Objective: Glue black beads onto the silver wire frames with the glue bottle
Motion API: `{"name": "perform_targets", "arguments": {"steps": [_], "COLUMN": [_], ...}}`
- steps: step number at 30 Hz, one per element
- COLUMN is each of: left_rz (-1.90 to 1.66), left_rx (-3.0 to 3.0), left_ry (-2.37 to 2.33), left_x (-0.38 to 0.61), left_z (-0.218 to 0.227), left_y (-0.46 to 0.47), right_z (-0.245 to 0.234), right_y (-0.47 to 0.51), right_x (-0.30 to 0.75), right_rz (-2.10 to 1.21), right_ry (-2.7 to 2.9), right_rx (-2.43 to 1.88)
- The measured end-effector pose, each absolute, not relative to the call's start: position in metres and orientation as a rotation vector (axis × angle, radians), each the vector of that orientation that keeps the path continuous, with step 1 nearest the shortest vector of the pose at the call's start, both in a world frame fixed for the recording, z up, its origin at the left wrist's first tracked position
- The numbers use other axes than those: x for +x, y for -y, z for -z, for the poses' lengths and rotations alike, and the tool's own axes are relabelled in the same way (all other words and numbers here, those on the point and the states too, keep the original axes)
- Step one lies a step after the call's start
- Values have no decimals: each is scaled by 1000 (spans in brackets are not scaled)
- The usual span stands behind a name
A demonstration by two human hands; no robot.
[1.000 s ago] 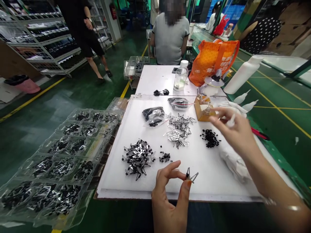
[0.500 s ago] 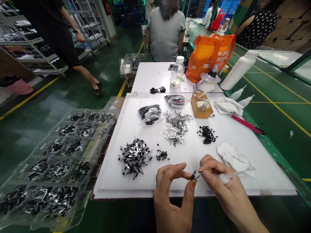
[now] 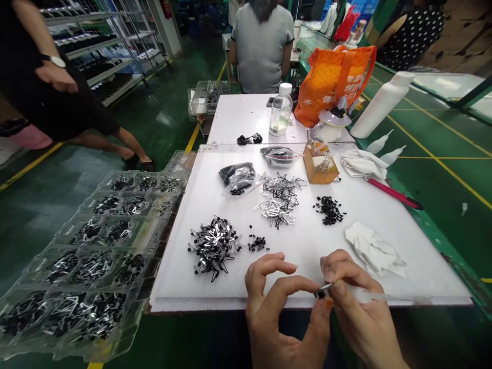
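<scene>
My left hand (image 3: 282,302) pinches a small black block-like part (image 3: 320,294) between thumb and index finger, above the table's front edge. Close against it, my right hand (image 3: 357,300) is closed with a thin silvery metal piece (image 3: 326,287) at its fingertips, touching or nearly touching the black part. A translucent white dropper bottle (image 3: 361,294) is tucked in the right hand, its narrow nozzle pointing right. Ahead lie a heap of black and silver wire-like pieces with blocks (image 3: 215,243), loose bent wire pieces (image 3: 282,195) and small black blocks (image 3: 329,210).
At the left stands a clear compartment tray (image 3: 96,230) full of parts. A white cloth (image 3: 372,248), a red-handled tool (image 3: 395,193), a wooden box (image 3: 321,171), a clear bottle (image 3: 280,113) and an orange bag (image 3: 326,87) are on the tables. A person walks at the left; another sits ahead.
Both hands have shifted slightly right and down, still together. The black part has tilted lower between the left fingers. The walking person at the left has come closer.
</scene>
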State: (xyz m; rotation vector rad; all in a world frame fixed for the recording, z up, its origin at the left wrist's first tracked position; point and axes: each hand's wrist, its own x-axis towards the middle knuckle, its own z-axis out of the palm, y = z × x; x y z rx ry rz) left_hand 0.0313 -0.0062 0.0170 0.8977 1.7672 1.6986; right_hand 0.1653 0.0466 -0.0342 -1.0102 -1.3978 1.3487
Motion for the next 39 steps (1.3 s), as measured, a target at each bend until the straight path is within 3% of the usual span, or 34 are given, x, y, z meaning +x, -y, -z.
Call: {"name": "perform_targets", "arguments": {"steps": [17, 31, 39], "left_rz": [-1949, -1822, -1559], "left_rx": [1317, 1439, 1784], "left_ry": [-1863, -1861, -1490], "left_x": [36, 29, 4], "left_z": [-7, -4, -2], "left_y": [-3, 3, 1], "right_z": [39, 38, 32], "right_y": [-42, -42, -49], "right_x": [162, 164, 166], "right_rz": [-1342, -1333, -1515], "right_ry": [1413, 1376, 1324], "right_rx": [-910, -972, -967]}}
